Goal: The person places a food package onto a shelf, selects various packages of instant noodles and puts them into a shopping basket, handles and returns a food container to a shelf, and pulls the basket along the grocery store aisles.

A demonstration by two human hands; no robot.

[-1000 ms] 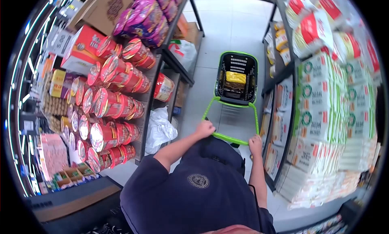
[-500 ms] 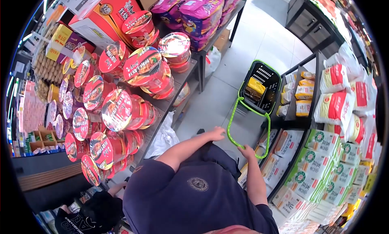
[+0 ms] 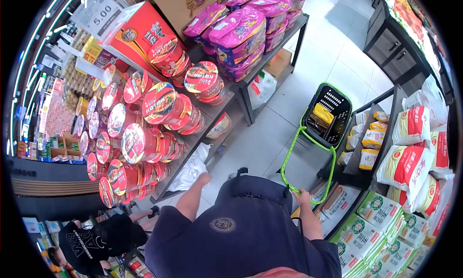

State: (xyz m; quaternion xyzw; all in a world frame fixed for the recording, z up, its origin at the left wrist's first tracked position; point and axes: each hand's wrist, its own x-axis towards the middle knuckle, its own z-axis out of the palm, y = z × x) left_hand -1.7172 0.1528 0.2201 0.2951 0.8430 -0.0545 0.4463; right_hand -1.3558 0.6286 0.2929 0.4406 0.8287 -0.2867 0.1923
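Note:
My right hand is closed round the bright green handle of a black shopping basket. The basket stands tilted on the floor ahead of me to the right, its long handle reaching back toward me. Inside it lies a yellow package beside something dark brown. My left hand is out at my left side, above a white plastic bag by the shelf; it looks foreshortened and its fingers do not show clearly. Nearest to it on the shelf are stacked red instant noodle cups.
Purple noodle packs fill the rack at the far left. To my right, shelves hold white-and-red sacks and green-and-white packages. A person in black is behind me at lower left. Tiled floor runs between the shelves.
My left hand has swung from in front of my body out to the left. The view has shifted, so the basket appears farther right and lower. My right hand keeps its grip on the handle.

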